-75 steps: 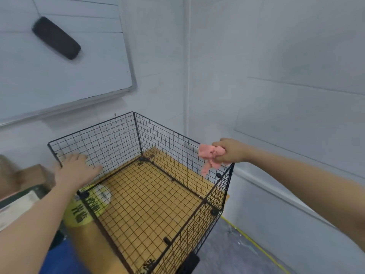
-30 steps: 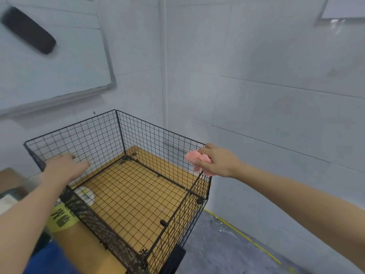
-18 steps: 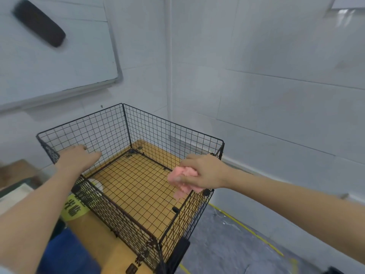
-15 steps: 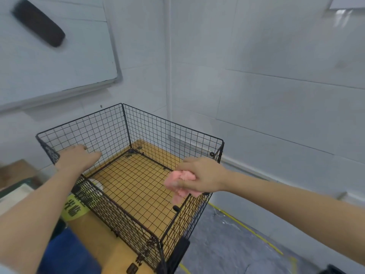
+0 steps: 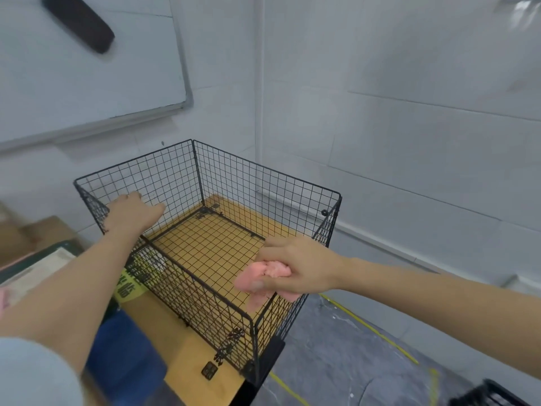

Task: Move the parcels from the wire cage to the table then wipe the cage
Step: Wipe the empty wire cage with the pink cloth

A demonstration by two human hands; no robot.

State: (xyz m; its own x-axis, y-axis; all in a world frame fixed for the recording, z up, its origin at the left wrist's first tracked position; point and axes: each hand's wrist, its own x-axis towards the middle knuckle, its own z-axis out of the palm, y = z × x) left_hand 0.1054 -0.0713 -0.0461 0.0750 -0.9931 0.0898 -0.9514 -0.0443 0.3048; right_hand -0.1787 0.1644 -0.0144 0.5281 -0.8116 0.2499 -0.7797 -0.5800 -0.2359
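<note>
A black wire cage (image 5: pixel 263 183) stands on a wooden surface in the room's corner, with nothing inside it. My right hand (image 5: pixel 298 266) grips a crumpled pink cloth (image 5: pixel 260 278) against the top rim of the cage's right side panel, toward its near end. My left hand (image 5: pixel 131 212) rests on the top rim of the cage's left panel, fingers reaching over the wire. No parcels lie inside the cage.
A whiteboard (image 5: pixel 87 77) with a dark eraser (image 5: pixel 79 23) hangs on the left wall. Left of the cage are a yellow label (image 5: pixel 128 285), a blue object (image 5: pixel 123 347) and cardboard boxes (image 5: pixel 32 238). Grey floor with yellow tape (image 5: pixel 366 326) lies to the right.
My right hand has slid the pink cloth along the right rim from the far corner toward me. My left hand has stayed on the left rim.
</note>
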